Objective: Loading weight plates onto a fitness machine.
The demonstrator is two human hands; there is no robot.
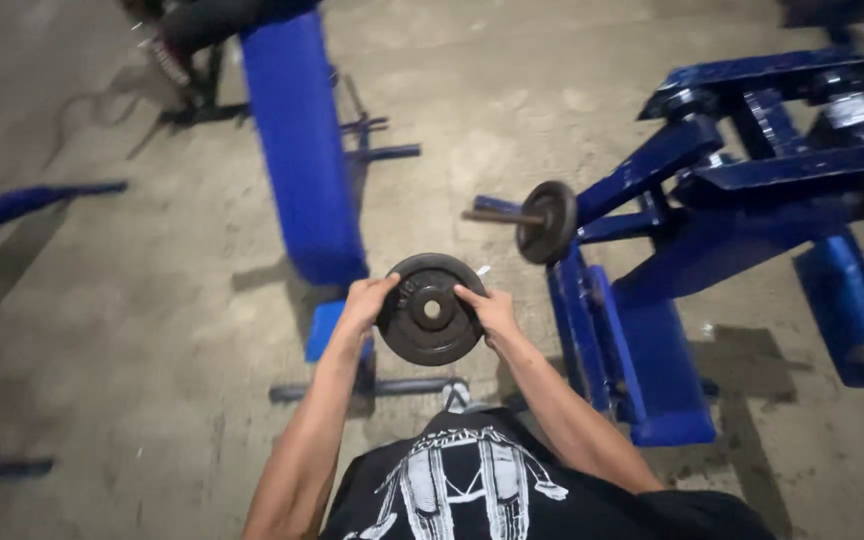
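- The left hand (364,302) grips the left rim of a round black weight plate (430,308), its fingers curled over the edge and the thumb on the face.
- The right hand (490,310) clasps the plate's right rim in the same way, fingers wrapped round the edge, thumb pointing toward the centre hole.
- Both forearms reach forward from the body, bare, elbows bent and set apart, converging on the plate.
- The plate is held up in the air in front of the chest, its flat face tilted toward the camera, above the concrete floor (132,330).
- Just beyond the plate lies a long blue padded bench (302,150), running away from the person.
- To the right stands a blue steel machine frame (752,170); a second dark plate (546,222) sits on its horizontal peg, near the held plate but apart from it.
- The person wears a black shirt (472,485) with a pale print.
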